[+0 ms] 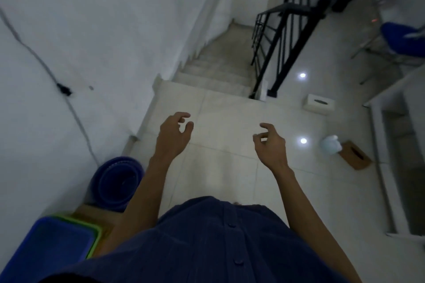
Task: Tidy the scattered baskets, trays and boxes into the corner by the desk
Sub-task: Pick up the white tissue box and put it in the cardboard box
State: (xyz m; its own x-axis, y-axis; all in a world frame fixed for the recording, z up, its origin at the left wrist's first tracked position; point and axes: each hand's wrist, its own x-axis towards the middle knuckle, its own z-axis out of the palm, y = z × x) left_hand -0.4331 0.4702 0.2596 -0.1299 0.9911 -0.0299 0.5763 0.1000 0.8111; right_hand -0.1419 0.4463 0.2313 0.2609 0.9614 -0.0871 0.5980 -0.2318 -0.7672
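At the lower left of the frame, against the white wall [69, 30], a blue tray [46, 250] sits nested in a green tray [95, 236]; both are rectangular, smooth plastic, and nothing shows inside the blue one. They rest on something tan and flat, possibly a box, though blur hides it. Just above them a round purple basket [118, 182] leans on its side against the wall, ribbed at the rim, its mouth facing the frame's centre and apparently empty. A dark cable [76, 119] runs down the wall toward it.

In the centre, over glossy pale floor tiles [230, 103], the left hand [173, 134] and the right hand [271, 145] hover with fingers loosely curled and spread apart, grasping nothing. Below them is the person's dark blue buttoned shirt [218, 248].

Above centre, a stairwell [218, 62] drops away beside a black metal railing [278, 37]. To the right of its foot lies a white box [319, 104] with a dark slot on top. Lower right, a brown wooden box [355, 155], also slotted, lies on the floor touching a pale crumpled bag-like lump [331, 145]. A white desk frame [379, 145] borders the right edge, and a blue chair [402, 39] stands at the upper right.
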